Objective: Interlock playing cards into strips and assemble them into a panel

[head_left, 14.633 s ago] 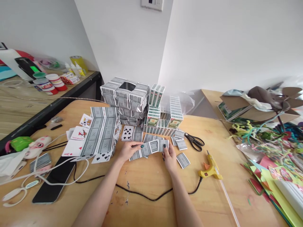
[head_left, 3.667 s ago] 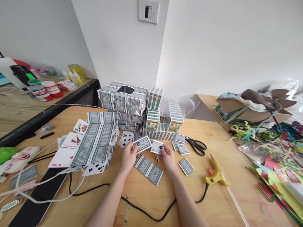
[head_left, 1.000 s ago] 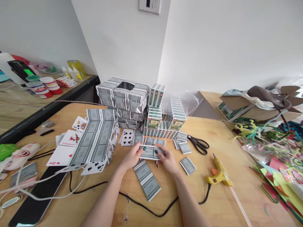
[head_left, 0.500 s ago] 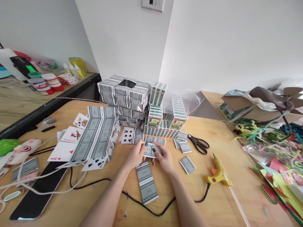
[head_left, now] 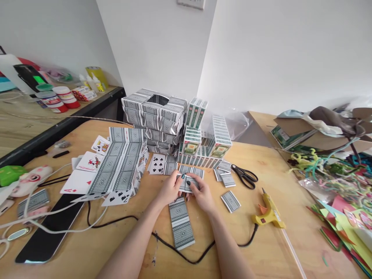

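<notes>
Between my two hands is a playing card (head_left: 187, 184), its patterned grey-green back facing up. My left hand (head_left: 171, 188) pinches its left side, thumb on top. My right hand (head_left: 200, 192) grips the right side, with the thumb lying across the card; whether there is more than one card cannot be seen. A strip of joined cards (head_left: 182, 228) lies on the table just below the hands. Beyond them are face-down cards (head_left: 197, 173) and a face-up six of clubs (head_left: 157, 164). A folded card structure (head_left: 123, 161) stands to the left.
A box built of cards (head_left: 154, 110) and stacked card packs (head_left: 200, 151) stand at the back. Black scissors (head_left: 245, 176), small folded cards (head_left: 231, 201) and a yellow glue gun (head_left: 269, 213) lie right. A black cord (head_left: 200, 259) crosses the front; a phone (head_left: 49, 232) is left.
My left thumb has shifted slightly on the card, while both hands keep hold of it. The view has tilted a little; the other things stay in place.
</notes>
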Tool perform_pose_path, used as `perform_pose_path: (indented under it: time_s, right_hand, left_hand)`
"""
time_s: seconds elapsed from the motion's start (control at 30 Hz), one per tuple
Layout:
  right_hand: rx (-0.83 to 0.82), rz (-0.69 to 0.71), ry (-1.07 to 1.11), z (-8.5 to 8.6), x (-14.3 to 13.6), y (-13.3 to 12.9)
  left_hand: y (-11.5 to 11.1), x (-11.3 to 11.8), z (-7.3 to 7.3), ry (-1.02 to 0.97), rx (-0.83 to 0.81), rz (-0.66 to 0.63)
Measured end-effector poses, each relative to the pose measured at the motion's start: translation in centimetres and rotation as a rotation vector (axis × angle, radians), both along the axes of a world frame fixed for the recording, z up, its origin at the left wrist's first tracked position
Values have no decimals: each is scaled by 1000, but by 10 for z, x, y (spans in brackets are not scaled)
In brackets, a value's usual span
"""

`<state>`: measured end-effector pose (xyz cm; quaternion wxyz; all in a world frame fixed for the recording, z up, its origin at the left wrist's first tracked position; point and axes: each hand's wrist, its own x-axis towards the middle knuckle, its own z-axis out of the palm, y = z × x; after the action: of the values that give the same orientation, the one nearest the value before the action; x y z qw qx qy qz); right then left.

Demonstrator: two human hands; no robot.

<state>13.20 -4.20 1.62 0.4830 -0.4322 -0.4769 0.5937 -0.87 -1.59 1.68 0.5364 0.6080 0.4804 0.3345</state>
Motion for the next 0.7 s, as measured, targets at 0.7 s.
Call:
perform_pose_path:
  time_s: [0.7]
  right_hand:
    - [8, -266, 96, -9, 6, 8]
  left_hand:
    - [0, 3, 6, -210, 55, 22]
